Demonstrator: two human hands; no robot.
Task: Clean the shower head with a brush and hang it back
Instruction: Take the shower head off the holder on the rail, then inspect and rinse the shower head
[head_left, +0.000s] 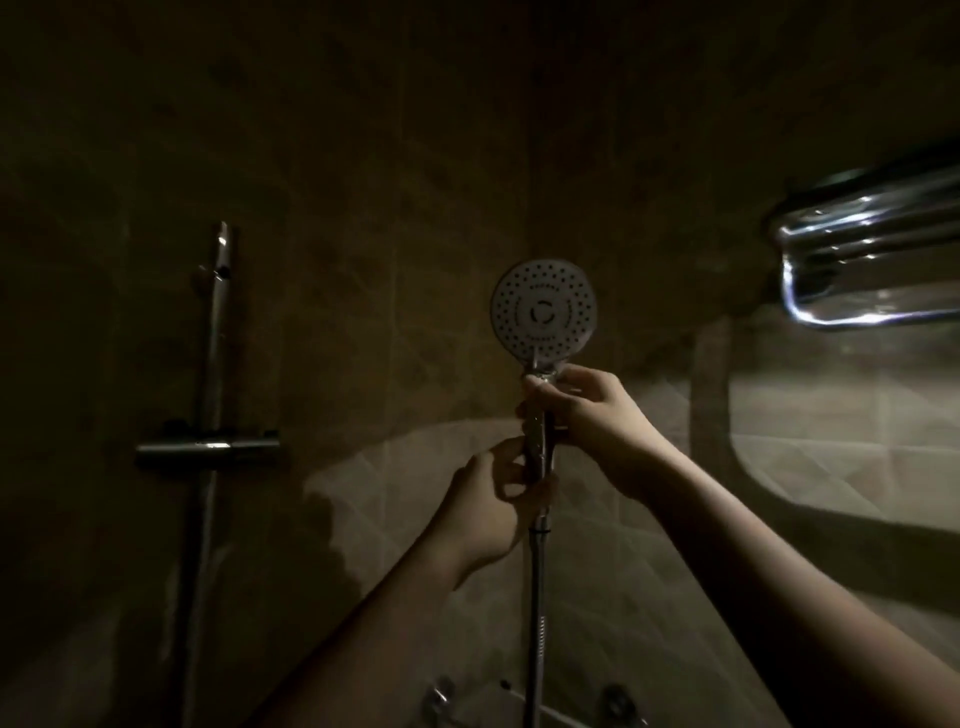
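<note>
1. Both hands are up at the corner of the tiled wall (363, 156), and the shower head (543, 312) stands upright there, its round nozzle face turned toward the camera
2. The right hand (587, 415) has its fingers (566, 375) clamped around the neck just under the face, while the left hand (491, 506) pinches the lower handle, fingers closed on it where the hose (535, 597) joins
3. No brush shows anywhere in view, so how far the cleaning has got cannot be judged
4. Biggest risk, it seems: the light is very dim, and whether a holder sits behind the handle cannot be made out; a blind seat or lift could miss, and the head would drop
5. The hose hangs straight down between the forearms, and its weight could twist the handle in a wet grip, or it could snag on the taps (618, 701) low on the wall
6. Off to the left, well apart, a chrome riser rail (213, 364) with a crossbar valve (208, 448) stands clear of the hands
7. Up on the right a shiny towel rack (872, 260) juts out, near enough that the right elbow could knock it on a wide swing
</note>
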